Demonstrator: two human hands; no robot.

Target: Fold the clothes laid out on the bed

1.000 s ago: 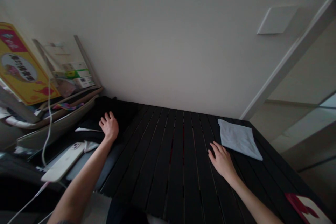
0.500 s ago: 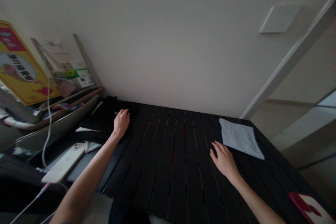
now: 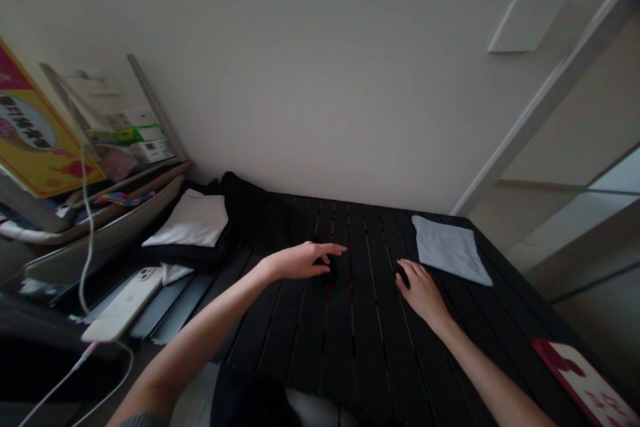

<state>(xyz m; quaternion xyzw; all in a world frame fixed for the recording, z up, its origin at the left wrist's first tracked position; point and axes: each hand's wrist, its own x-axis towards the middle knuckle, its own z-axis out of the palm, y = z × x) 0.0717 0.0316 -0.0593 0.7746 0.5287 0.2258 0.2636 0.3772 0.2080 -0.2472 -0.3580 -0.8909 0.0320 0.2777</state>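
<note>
Black slatted table (image 3: 360,347), left hand (image 3: 303,261) fingers pressed together, right hand (image 3: 421,290) fingers slightly spread, one pale-blue cloth (image 3: 450,250) just beside it

Table layout, wall behind
A folded cloth (image 3: 450,250) is laid toward the right of the slatted table (image 3: 360,347), and a card (image 3: 583,380) is placed by its near right corner. At the left, a folded garment (image 3: 193,219) is laid on a pile of clothing (image 3: 250,203), with a smartphone (image 3: 123,303) set in front of that pile.
</note>
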